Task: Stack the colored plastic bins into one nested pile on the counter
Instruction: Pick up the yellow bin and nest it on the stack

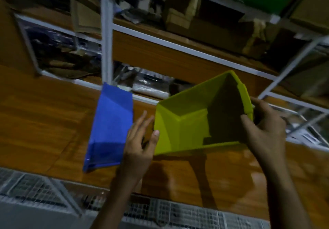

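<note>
A yellow-green plastic bin (188,122) is lifted above the wooden counter (44,122), tilted with its open side toward me. My right hand (263,129) grips its right wall, thumb inside and fingers outside. My left hand (140,139) touches its left edge with the thumb, fingers spread between the two bins. A blue bin (110,125) rests on the counter just left of that hand, its long axis running away from me.
White metal shelving (106,32) with cardboard boxes and wrapped goods rises behind the counter. A wire-mesh rack (35,187) lies below the counter's front edge. The yellow-green bin casts a shadow on the wood beneath it.
</note>
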A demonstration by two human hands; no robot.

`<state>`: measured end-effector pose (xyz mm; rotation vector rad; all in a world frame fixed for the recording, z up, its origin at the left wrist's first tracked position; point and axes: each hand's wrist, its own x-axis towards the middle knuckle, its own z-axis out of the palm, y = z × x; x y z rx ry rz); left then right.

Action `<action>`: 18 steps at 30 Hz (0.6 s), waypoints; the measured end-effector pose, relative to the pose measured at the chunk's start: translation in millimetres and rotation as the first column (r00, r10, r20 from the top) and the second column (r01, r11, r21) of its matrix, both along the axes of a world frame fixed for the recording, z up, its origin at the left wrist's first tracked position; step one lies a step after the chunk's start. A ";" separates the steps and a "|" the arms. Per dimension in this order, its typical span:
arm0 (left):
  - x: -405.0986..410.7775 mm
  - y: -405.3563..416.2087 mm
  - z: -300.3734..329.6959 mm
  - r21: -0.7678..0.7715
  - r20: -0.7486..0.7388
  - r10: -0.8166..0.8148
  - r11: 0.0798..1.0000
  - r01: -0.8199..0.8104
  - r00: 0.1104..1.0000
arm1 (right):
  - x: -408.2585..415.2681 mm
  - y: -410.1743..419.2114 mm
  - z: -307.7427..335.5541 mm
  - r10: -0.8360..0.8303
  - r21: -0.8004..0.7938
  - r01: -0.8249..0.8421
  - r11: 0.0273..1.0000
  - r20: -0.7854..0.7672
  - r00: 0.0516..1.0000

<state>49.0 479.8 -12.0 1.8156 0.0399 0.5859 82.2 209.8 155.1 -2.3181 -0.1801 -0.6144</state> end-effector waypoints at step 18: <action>54.9 -349.9 68.1 -0.087 -0.007 -0.291 0.953 0.289 0.957 | -80.8 -389.7 -50.4 -0.535 0.303 0.508 0.806 0.007 0.845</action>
